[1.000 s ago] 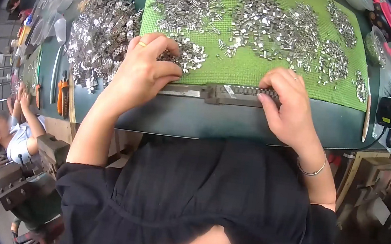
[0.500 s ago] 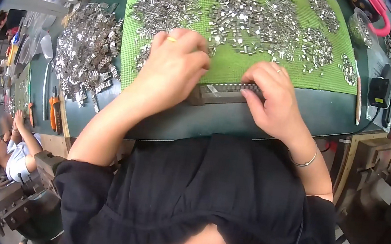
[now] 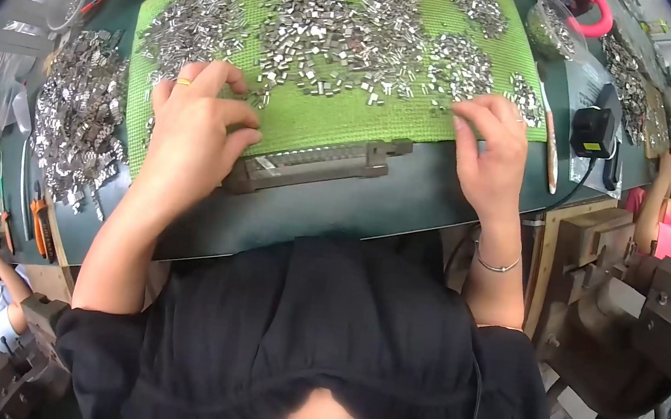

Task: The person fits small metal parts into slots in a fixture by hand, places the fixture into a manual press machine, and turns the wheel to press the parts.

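My left hand (image 3: 202,119) hovers over the left front of a green textured mat (image 3: 346,124), by the left end of a dark metal holder (image 3: 314,179). Its fingers are bent, with thumb and forefinger close together; anything between them is too small to make out. A row of small metal pieces (image 3: 308,156) lies along the holder, which rests across the mat's front edge. Beyond the holder's right end, my right hand (image 3: 494,158) is over the mat's front right. Thumb and forefinger almost meet there in a pinch, and what they hold cannot be seen clearly.
Piles of small shiny metal pieces (image 3: 315,35) cover the mat's back. Left of it lies a large heap of metal strips (image 3: 79,115), near orange-handled pliers (image 3: 40,224). A black adapter (image 3: 594,132) and a clear tub (image 3: 555,27) are at right. Other people sit at both sides.
My right hand has left the holder and moved right, to the mat's front right. The holder's right end now shows. The whole view has shifted, with the mat now further left.
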### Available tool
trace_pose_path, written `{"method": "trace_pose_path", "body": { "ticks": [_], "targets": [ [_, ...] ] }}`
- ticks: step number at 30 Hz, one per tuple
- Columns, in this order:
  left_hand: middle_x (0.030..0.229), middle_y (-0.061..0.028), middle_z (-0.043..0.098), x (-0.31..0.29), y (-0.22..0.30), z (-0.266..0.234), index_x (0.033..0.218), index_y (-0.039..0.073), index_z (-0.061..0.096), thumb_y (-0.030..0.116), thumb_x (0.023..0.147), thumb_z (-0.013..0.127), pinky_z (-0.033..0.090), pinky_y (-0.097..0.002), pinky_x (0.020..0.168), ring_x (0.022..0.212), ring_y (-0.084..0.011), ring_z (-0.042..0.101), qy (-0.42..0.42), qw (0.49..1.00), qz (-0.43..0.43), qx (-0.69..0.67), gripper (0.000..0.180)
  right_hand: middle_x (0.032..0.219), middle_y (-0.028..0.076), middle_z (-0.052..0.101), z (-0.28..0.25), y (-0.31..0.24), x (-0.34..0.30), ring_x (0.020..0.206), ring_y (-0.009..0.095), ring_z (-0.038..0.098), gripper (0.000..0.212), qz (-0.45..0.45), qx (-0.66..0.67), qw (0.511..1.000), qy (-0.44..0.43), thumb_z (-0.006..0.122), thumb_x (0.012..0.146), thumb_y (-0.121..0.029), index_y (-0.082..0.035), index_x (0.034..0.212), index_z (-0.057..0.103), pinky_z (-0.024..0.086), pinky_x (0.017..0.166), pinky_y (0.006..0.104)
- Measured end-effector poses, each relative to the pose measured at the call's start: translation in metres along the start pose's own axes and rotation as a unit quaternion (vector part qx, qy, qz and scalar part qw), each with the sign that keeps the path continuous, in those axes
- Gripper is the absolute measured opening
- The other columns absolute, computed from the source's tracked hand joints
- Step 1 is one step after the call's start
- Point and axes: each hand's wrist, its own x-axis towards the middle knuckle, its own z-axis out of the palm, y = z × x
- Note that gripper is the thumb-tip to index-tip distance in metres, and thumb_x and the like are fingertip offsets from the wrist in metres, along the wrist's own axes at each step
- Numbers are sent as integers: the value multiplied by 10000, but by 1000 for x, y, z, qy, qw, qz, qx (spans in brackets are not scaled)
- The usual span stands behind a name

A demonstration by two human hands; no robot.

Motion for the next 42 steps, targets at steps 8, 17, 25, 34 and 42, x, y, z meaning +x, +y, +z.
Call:
{"method": "trace_pose_path", "body": {
  "ticks": [8,17,25,34,42],
  "targets": [
    [1054,-83,579,-3,6,2,861,34,681,37,790,731,381,-418,918,1102,-307,536,-17,1000,17,-9,86,860,25,585,6,-5,7,855,235,557,123,-53,-35,998,-24,722,775,-51,-102,886,724,358,801,380],
    [956,-59,624,5,42,19,870,75,631,34,799,723,376,-392,843,942,-273,572,7,988,58,-141,124,875,36,566,-3,-2,24,868,239,549,83,-119,-110,976,-145,714,794,-44,-75,856,668,334,818,385],
    [986,-2,673,3,37,33,889,96,693,49,744,737,360,-419,852,970,-217,595,32,985,119,-120,159,881,57,540,6,-17,21,868,259,532,88,-110,-19,989,-92,619,802,-43,-89,864,577,338,815,402],
    [1057,-33,691,-10,34,29,1053,91,705,72,740,746,356,-454,940,1046,-248,611,54,982,110,-143,316,881,65,518,44,-71,3,849,239,524,51,-161,41,983,-83,581,799,-117,-84,820,548,385,799,373],
    [1058,-30,693,-10,31,32,1074,91,701,73,743,745,359,-445,938,1048,-250,612,58,981,113,-145,335,932,66,578,47,-76,-12,876,238,552,117,-154,48,987,-23,601,778,-116,-49,872,621,392,807,378]
  ]
}}
